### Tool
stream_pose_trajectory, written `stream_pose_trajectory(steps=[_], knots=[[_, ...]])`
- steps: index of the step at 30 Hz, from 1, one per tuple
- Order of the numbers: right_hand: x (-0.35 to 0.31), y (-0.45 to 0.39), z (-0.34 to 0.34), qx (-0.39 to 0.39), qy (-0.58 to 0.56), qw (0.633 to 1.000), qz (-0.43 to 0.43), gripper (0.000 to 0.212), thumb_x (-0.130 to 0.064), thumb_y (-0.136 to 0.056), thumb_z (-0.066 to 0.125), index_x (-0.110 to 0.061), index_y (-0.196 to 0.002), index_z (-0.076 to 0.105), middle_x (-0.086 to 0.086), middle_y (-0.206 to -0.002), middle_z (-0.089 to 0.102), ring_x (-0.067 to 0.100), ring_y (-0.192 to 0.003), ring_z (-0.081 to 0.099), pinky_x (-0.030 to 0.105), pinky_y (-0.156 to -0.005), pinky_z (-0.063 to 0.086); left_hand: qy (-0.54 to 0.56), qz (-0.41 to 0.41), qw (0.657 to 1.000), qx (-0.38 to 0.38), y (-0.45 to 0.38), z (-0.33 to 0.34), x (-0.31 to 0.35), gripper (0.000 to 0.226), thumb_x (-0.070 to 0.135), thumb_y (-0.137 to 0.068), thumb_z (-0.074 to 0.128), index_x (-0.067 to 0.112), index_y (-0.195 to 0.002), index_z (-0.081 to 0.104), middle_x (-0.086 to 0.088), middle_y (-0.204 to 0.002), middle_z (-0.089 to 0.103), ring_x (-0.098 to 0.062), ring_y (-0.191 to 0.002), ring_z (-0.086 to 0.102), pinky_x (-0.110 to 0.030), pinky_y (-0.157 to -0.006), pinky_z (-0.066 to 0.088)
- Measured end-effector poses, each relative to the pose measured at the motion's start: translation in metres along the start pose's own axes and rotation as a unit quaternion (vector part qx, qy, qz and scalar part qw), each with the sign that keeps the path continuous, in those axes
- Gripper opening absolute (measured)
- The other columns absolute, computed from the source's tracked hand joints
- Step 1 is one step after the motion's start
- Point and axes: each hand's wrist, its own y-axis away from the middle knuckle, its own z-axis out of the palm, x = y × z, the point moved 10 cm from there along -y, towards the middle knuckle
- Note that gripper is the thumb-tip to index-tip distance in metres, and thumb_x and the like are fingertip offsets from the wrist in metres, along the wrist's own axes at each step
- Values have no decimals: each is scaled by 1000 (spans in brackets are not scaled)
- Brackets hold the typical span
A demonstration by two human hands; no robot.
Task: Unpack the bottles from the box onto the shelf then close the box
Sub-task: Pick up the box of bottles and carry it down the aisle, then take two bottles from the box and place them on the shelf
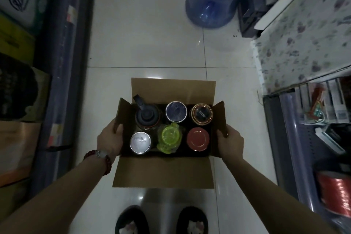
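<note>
Bottles (171,126), six upright in two rows, fill the open box (163,172) between both hands. Left hand (110,139) and right hand (229,142) each grip a side flap; neither is nearer.

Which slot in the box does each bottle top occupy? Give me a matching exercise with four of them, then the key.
Things:
1. red lid
2. lime-green lid
3. dark lid with handle
4. gold-rimmed lid

Places in the box:
A. far row, left
B. near row, middle
C. far row, right
D. near row, right

Pairs: 1-D, 2-B, 3-A, 4-C.

The left hand and right hand grip the box's side flaps.
</note>
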Motion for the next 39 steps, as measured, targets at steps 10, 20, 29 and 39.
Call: stream_pose_trajectory(steps=[10, 20, 29, 39], knots=[[-2, 18, 10, -97, -4, 995, 31, 41, -25, -90, 61, -11, -128, 50, 4, -108, 62, 21, -97, 58, 26, -79, 41, -9, -43, 998, -46, 10, -17, -1, 53, 32, -95, 48, 18, -144, 31, -20, -134, 53, -41, -118, 53, -52, -102, 43], [-117, 59, -55, -54, 26, 996, -72, 30, -28, -87, 59, -21, -116, 54, 5, -109, 62, 23, -102, 59, 28, -80, 44, 0, 73, 997, -1, 67, -94, 120, 29, 29, -97, 44, 12, -119, 54, -13, -110, 64, -30, -98, 60, -33, -84, 46], [-136, 71, 2, -80, -151, 982, -77, 34, -32, -90, 60, -32, -125, 57, -7, -126, 57, 9, -117, 52, 33, -102, 45, 129, 120, 981, -82, 69, -38, 108, 26, 30, -99, 37, 23, -116, 57, 4, -112, 58, -13, -105, 53, -21, -87, 39], [-113, 28, 89, -129, -102, 975, -150, 40, -44, -92, 51, -42, -132, 48, -10, -154, 29, 10, -141, 26, 37, -114, 29, 126, 216, 965, -80, 6, 20, 72, 54, 43, -90, 51, 28, -140, 38, 7, -153, 30, -7, -140, 27, -23, -111, 28]])
